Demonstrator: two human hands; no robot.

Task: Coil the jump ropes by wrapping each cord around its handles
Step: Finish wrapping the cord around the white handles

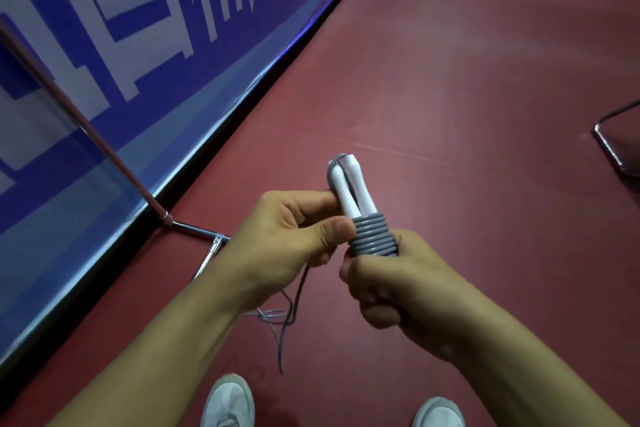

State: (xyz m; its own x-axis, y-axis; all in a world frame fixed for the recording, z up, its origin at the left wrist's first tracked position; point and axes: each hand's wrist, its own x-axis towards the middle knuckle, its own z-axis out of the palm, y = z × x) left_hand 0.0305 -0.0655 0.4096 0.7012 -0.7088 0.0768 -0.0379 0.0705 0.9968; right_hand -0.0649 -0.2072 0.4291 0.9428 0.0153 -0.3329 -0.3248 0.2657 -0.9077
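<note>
Head view, looking down at both hands held above the red floor [450, 80]. The two white handles [349, 191] are side by side, pointing up and away. The grey cord [372, 236] is wound round their middle in a tight stack of turns, and a bit of it loops over the far tips.

The right hand [398, 288] is curled round the near end of the handles just under the turns, so it's clamped on them. The left hand [287, 236] pinches the pair from the left: the thumb presses on the top of the turns and the fingers are curled behind the white part.

The loose cord [287, 319] drops from under the left hand and lies in a tangle on the floor in front of the left shoe [228, 402]. The right shoe [438, 412] is at the bottom edge too.

Room-wise, there's lots of open floor ahead and to the right. A blue barrier [138, 45] runs diagonally along the floor's left edge. Its metal foot [194, 229] sticks out onto the floor just left of the left wrist, and a slanted metal rod [86, 128] rises from it. A dark metal frame [613, 146] pokes in at the right edge, well apart from the hands.

The barrier has big white characters on it, but they're cropped and skewed and I can't make them out.
</note>
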